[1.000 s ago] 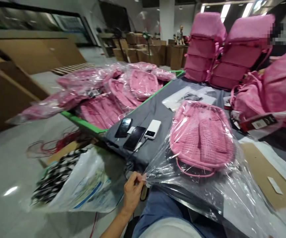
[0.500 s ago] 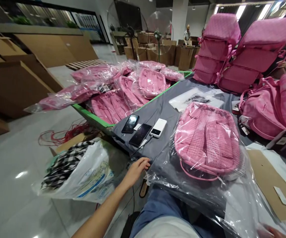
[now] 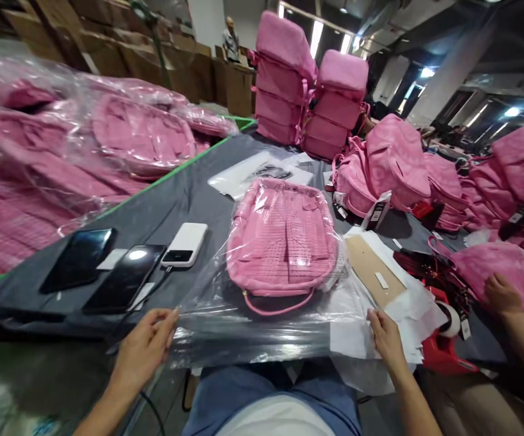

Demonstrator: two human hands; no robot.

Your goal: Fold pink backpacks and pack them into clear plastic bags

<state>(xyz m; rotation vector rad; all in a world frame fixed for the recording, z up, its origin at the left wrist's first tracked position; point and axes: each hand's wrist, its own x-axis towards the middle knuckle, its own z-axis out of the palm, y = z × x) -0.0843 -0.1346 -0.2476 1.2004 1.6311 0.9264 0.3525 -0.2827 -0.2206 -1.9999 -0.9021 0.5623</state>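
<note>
Cardboard boxes (image 3: 189, 72) are piled at the back of the room, and dark grey cloth covers the table (image 3: 189, 181) in front of me. From my remote seat, I see my left hand (image 3: 146, 344) with its fingers (image 3: 164, 321) pinched together on the near left corner of a clear plastic bag (image 3: 252, 339). My right hand (image 3: 386, 338) has its fingertips closed on the bag's near right edge, so the near edge runs between both hands.

Inside the plastic, a pink backpack (image 3: 284, 236) lies flat on the table, its thin loop toward me. Left of it I have a white power bank (image 3: 192, 237) with a cable plugged in, then two dark smartphones (image 3: 128, 278). To the right lies a brown cardboard piece (image 3: 368, 272) on white sheets, then a red tape dispenser (image 3: 443, 342). Beyond that, a co-worker's hand (image 3: 502, 293) rests on pink fabric (image 3: 511, 263).

Farther out, I make out a white plastic packet (image 3: 243, 172) behind the backpack, two pink stacks (image 3: 284, 79), more pink backpacks (image 3: 395, 163) at right, and plastic-wrapped ones (image 3: 146, 133) inside a green rim (image 3: 162, 181) at left.
</note>
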